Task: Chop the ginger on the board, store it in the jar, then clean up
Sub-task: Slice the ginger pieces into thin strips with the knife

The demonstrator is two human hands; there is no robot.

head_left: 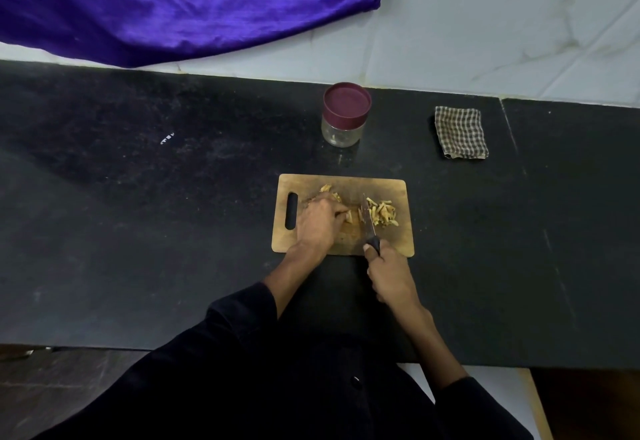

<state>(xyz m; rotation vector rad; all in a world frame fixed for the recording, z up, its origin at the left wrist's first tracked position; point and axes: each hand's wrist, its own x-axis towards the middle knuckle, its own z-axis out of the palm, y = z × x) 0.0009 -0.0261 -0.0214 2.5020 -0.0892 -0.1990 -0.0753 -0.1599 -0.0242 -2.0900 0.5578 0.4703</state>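
Ginger: a pale uncut piece (348,217) lies near the middle of the wooden board (398,242), pinned under my fingertips; a heap of cut strips (382,213) lies on the board's right part, and a few more bits (327,189) lie near its far edge, just beyond my left hand.
My left hand (320,223): it lies on the board, fingers curled down and pressing on the uncut ginger.
Knife (367,219): its blade stands edge-down on the board, between the held piece and the heap of strips, tip pointing away from me.
My right hand (389,275): it is wrapped round the knife's dark handle, at the board's near edge.
Board: it lies flat on the black surface (138,214), its handle slot on the left side.
Jar (345,114): clear, with a maroon lid on, it stands upright beyond the board, apart from it; a few pale bits show at its bottom.
Cloth (460,133): a folded checked cloth lies beyond the board and to its right, well apart from the jar.
Purple fabric (173,3): it hangs against the pale wall, far beyond the board to the left.
My sleeves: dark, pushed up both forearms.
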